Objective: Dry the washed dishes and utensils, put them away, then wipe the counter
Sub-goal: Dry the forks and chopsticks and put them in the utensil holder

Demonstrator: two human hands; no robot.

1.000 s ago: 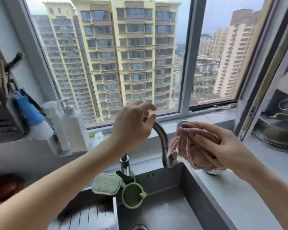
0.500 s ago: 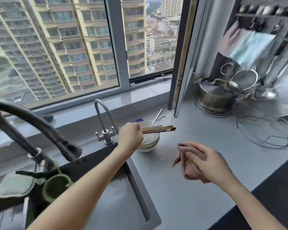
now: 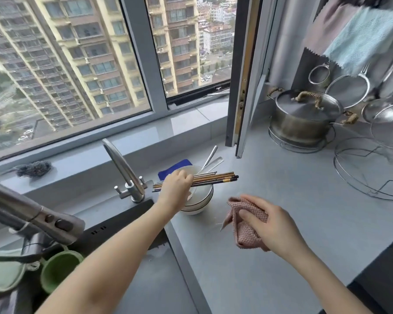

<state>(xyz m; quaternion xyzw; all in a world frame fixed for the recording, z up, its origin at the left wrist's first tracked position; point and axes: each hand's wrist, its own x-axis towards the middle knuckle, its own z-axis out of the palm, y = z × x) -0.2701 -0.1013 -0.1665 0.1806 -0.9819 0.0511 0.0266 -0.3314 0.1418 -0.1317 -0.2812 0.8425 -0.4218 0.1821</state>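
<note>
Chopsticks (image 3: 220, 177) gripped toward one end by left hand (image 3: 176, 189), light, stiff, likely slippery wet. Cloth (image 3: 245, 234) held bunched in right hand (image 3: 275, 225). Bowls (image 3: 202, 199) underneath fragile.

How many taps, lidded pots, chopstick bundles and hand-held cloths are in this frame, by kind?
Taps: 2, small tap and pull-out tap
Lidded pots: 1, steel pot
Chopstick bundles: 1, chopsticks gripped by the left hand
Hand-held cloths: 1, pink cloth in the right hand
Total: 5
</note>
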